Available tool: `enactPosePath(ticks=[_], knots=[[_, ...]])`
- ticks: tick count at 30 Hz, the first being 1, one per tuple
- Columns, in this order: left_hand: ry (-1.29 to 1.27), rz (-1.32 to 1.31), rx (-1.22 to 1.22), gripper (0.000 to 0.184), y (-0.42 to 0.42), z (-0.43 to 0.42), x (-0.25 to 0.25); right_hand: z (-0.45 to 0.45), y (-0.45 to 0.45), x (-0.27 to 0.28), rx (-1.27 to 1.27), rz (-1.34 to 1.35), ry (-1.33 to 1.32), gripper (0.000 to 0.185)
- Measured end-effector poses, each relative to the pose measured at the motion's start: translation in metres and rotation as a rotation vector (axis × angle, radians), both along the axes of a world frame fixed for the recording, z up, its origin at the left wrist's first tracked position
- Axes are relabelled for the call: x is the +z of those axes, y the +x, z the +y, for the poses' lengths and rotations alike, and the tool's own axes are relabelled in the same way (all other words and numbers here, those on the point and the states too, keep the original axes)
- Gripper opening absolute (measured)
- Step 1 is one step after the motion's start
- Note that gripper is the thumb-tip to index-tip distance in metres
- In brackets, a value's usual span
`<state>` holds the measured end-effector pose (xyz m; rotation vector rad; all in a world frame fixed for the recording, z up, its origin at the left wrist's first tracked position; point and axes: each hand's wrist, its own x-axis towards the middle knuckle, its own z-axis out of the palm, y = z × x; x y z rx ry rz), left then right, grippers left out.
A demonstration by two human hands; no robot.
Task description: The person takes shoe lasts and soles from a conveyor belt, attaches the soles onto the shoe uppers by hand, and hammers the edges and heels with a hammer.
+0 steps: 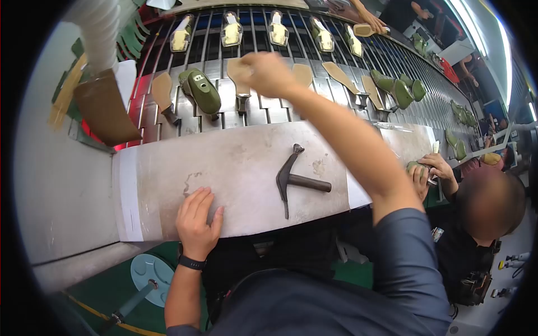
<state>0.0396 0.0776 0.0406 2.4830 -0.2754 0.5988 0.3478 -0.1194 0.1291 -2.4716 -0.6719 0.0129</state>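
My left hand (197, 224) lies on the pale worktable near its front edge, fingers stretched and thumb apart, holding nothing. Stretched over the slatted conveyor, my right hand (270, 74) is smeared by motion. It overlaps the right edge of a tan shoe sole with a dark heel (237, 70); whether the fingers grip it cannot be made out. Left of that sole is a green shoe (200, 92), and beyond it another tan sole (162, 89). A dark shoemaker's hammer (286, 178) rests on the table between my arms.
More tan soles (340, 76) and green shoes (398, 89) line the conveyor (269, 115). Several clear-and-cream shoe pieces (231, 35) stand along its far side. A co-worker (482, 207) handles a green shoe at right. A brown panel (106, 106) hangs at left.
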Motion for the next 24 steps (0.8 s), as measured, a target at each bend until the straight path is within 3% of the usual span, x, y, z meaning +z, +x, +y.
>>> enactPosePath(ticks=[2,4,7,9,12,15,16,20,24], knots=[[0.031,0.018,-0.003,0.029,0.002,0.001,0.0,-0.071,0.057,-0.002,-0.149,-0.071,-0.464,0.056],[0.054,0.028,-0.007,0.028,0.005,-0.001,0.001,-0.15,0.089,-0.007,-0.178,-0.011,-0.761,0.053],[0.062,0.066,-0.006,0.028,0.008,-0.002,0.005,-0.22,0.103,-0.025,-0.286,0.289,-1.068,0.034],[0.081,0.093,0.002,0.026,0.008,-0.002,0.004,-0.241,0.099,-0.042,-0.275,0.257,-1.118,0.035],[0.113,0.14,0.009,0.024,0.007,-0.002,0.005,-0.262,0.11,-0.073,-0.409,0.157,-0.918,0.033],[0.126,0.223,0.012,0.024,0.007,-0.001,0.008,-0.258,0.116,-0.064,-0.518,0.093,-0.751,0.031],[0.135,0.237,0.018,0.025,0.006,0.0,0.007,-0.308,0.161,-0.123,-0.45,-0.091,-0.641,0.031],[0.155,0.245,0.034,0.024,0.006,0.002,0.004,-0.263,0.182,-0.074,-0.476,-0.13,-0.316,0.036],[0.166,0.276,0.03,0.024,0.007,0.001,0.008,-0.238,0.256,-0.077,-0.487,-0.268,-0.426,0.06]])
